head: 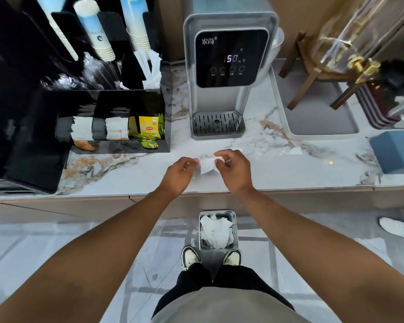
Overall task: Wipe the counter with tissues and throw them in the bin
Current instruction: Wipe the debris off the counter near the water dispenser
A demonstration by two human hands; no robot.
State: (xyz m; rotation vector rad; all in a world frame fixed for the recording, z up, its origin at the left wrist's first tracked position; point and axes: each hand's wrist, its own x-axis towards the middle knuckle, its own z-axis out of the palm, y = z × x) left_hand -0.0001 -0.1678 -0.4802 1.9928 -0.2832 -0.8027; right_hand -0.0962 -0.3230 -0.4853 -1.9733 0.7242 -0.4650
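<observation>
The clear glass drink dispenser on a wooden stand (350,43) runs out of frame at the upper right, the blue box (395,151) at the right edge is cut off, and the tall black glossy organiser (84,106) loses its left half in shadow, so only its paper cup stacks, sachets and yellow tea bags read clearly. Part of the small white tissue (207,164) is covered by fingers, so its full shape cannot be told. It sits between both hands just above the white marble-patterned counter (289,169), near its front edge: the left hand (179,174) pinches its left edge with fingertips drawn together, and the right hand (234,170) grips the right side with curled fingers. Behind them stands a grey water dispenser with a dark glossy panel (229,73) (its display reads 150) and a slatted drip tray. Below the counter, on pale veined floor tiles, a small square metal bin (235,229) holds crumpled white tissues, just ahead of the person's shoes.
</observation>
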